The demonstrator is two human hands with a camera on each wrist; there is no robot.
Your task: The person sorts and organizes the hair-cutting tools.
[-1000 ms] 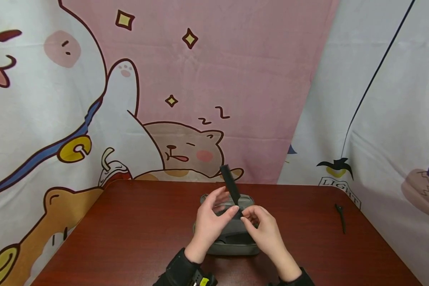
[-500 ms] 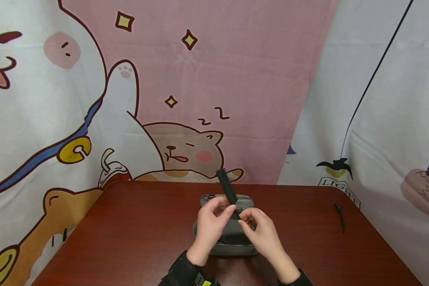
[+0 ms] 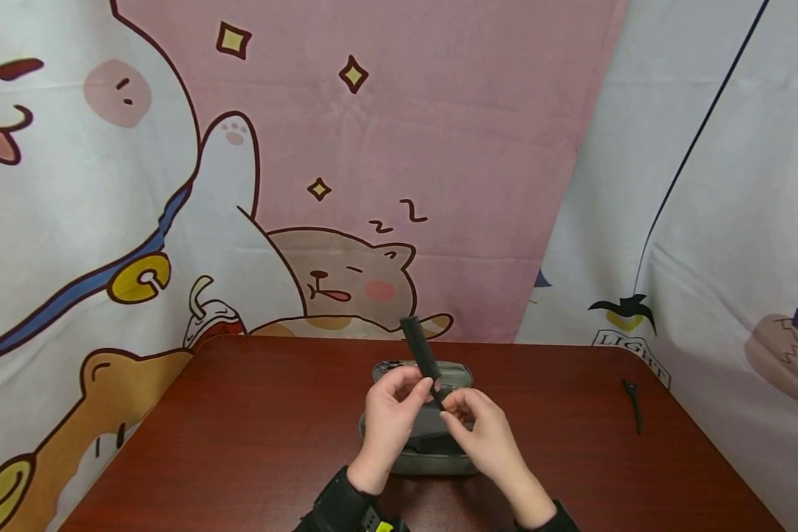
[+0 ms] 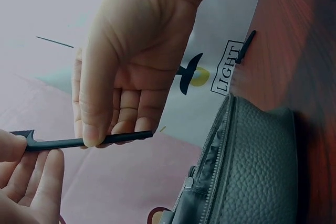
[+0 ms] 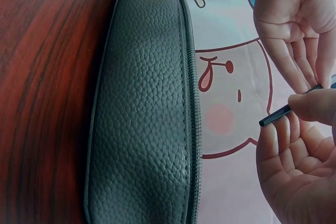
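Both hands hold a black tail comb (image 3: 420,346) above a grey-green zippered case (image 3: 435,464). My left hand (image 3: 391,417) pinches it where the wide part meets the thin tail. Lower down, my right hand (image 3: 482,425) pinches the tail between thumb and fingers. The wide part points up and away, tilted left. In the left wrist view, the tail (image 4: 68,143) runs from the left fingers past the right thumb, its tip free. The right wrist view has the tail's tip (image 5: 268,121) sticking out beyond the right thumb. The case lies open, its inside partly hidden by the hands.
A thin black item (image 3: 633,406) lies on the brown table (image 3: 273,414) near its right edge. A dark shape (image 3: 435,444) rests inside the case. Behind the table hangs a printed cloth (image 3: 479,148).
The comb has dropped slightly and shifted left. My left fingers, more spread before, have drawn in around it. My right hand has slid a little left and down.
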